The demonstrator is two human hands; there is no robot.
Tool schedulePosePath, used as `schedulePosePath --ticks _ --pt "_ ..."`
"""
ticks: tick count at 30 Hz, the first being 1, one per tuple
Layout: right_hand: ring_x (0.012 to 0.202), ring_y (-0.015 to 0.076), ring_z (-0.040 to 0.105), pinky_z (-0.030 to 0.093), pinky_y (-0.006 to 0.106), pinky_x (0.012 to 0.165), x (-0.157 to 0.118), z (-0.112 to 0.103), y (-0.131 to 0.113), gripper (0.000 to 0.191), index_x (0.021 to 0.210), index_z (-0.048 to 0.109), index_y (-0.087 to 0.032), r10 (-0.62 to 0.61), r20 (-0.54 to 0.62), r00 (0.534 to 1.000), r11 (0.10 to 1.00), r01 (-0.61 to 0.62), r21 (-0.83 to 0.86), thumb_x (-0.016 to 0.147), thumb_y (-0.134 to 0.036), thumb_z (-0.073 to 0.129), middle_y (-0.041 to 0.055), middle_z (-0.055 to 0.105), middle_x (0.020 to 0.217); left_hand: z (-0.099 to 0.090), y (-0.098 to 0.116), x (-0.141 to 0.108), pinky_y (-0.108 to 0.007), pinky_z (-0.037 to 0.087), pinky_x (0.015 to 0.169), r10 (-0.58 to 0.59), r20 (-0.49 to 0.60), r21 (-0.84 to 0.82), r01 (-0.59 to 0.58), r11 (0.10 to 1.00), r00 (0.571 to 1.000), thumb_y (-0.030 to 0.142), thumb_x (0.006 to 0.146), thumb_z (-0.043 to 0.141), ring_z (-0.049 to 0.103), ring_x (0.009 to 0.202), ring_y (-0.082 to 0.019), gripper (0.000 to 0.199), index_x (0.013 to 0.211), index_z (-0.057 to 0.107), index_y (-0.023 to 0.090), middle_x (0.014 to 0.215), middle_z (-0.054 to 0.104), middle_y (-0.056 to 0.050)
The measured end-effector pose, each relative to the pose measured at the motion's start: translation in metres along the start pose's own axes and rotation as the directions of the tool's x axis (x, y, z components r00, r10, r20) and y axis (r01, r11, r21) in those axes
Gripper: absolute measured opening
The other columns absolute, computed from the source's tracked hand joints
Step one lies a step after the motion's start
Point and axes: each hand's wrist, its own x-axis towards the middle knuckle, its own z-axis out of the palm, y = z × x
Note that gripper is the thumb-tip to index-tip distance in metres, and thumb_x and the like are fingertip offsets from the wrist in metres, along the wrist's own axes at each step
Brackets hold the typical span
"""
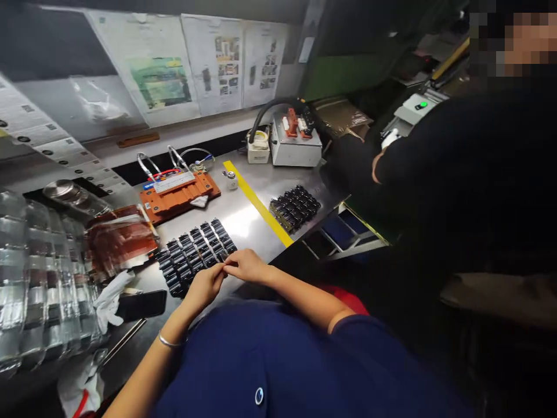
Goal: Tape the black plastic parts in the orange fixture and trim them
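Note:
My left hand [209, 285] and my right hand [249, 266] meet at the near right corner of a batch of small black parts [191, 255] laid out in slanting rows on the metal bench. The fingers of both are pinched together, tip against tip. Whatever lies between them is too small or too hidden to make out. Across a yellow tape stripe [256, 202] sits a second batch of black parts [296, 206], packed close together. An orange-brown fixture [183, 194] with clear hoses stands behind the first batch.
Clear plastic trays [39, 284] are stacked at the left, near a phone [143, 304] and a white glove [112, 299]. A grey box [296, 145] stands at the back, a small metal-topped bottle [231, 181] mid-bench. Another person [470, 174] is at the right.

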Motion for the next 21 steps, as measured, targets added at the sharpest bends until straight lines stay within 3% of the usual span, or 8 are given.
schedulePosePath --ticks 4,8,13,21 --pt "0.068 0.0125 0.062 0.038 0.020 0.060 -0.077 -0.047 0.038 0.018 0.083 0.078 -0.015 0.086 0.016 0.996 0.996 -0.086 0.037 0.080 -0.014 0.060 0.0015 0.073 0.072 0.055 0.059 0.008 -0.030 0.048 0.072 0.098 0.208 0.013 -0.103 0.995 0.973 0.041 0.082 0.049 0.068 0.075 -0.024 0.027 0.086 0.070 0.025 0.081 0.075 -0.005" --pt "0.068 0.0120 0.062 0.037 0.019 0.059 -0.155 -0.083 0.072 0.019 0.088 0.078 -0.015 0.159 -0.003 0.987 0.984 -0.158 0.078 0.079 -0.017 0.062 0.0017 0.074 0.075 0.116 0.109 0.020 -0.028 0.047 0.069 0.170 0.333 -0.030 -0.170 0.985 0.927 0.038 0.083 0.049 0.066 0.070 -0.021 0.027 0.086 0.071 0.023 0.077 0.074 -0.004" --pt "0.058 0.0100 0.056 0.032 0.021 0.054 -0.238 -0.114 0.105 0.016 0.078 0.078 -0.016 0.305 -0.130 0.944 0.952 -0.302 0.042 0.076 -0.017 0.062 0.0012 0.072 0.068 0.188 0.163 0.036 -0.027 0.047 0.068 0.300 0.455 -0.104 -0.285 0.953 0.838 0.038 0.087 0.046 0.065 0.075 -0.021 0.030 0.085 0.069 0.019 0.081 0.073 -0.005" --pt "0.055 0.0090 0.054 0.032 0.020 0.052 -0.326 -0.147 0.153 0.015 0.073 0.078 -0.014 0.379 -0.271 0.885 0.923 -0.340 0.181 0.074 -0.014 0.063 -0.0002 0.068 0.060 0.262 0.233 0.062 -0.027 0.046 0.067 0.383 0.629 -0.052 -0.454 0.889 0.677 0.034 0.090 0.044 0.066 0.073 -0.020 0.029 0.088 0.069 0.019 0.081 0.072 -0.005"
